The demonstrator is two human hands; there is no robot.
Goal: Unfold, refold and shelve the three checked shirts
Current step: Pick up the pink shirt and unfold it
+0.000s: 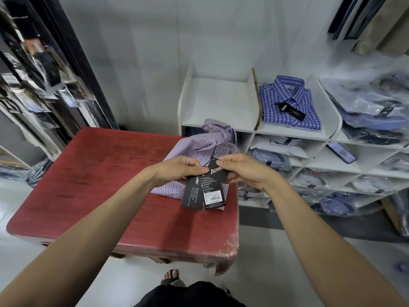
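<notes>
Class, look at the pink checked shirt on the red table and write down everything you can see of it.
The pink checked shirt is thin woven cloth, lilac-pink with fine dark checks. It lies folded, collar away from the viewer, at the far right of the red table. Black hang tags hang on a string from it; the left hand and right hand pinch them.

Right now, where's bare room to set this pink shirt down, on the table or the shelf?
On the red table, the whole left and near part beside the pink shirt is bare. On the shelf, the top left bay is bare, bordered by the divider and the blue shirt. The lower cubbies are crowded with bagged shirts.
</notes>
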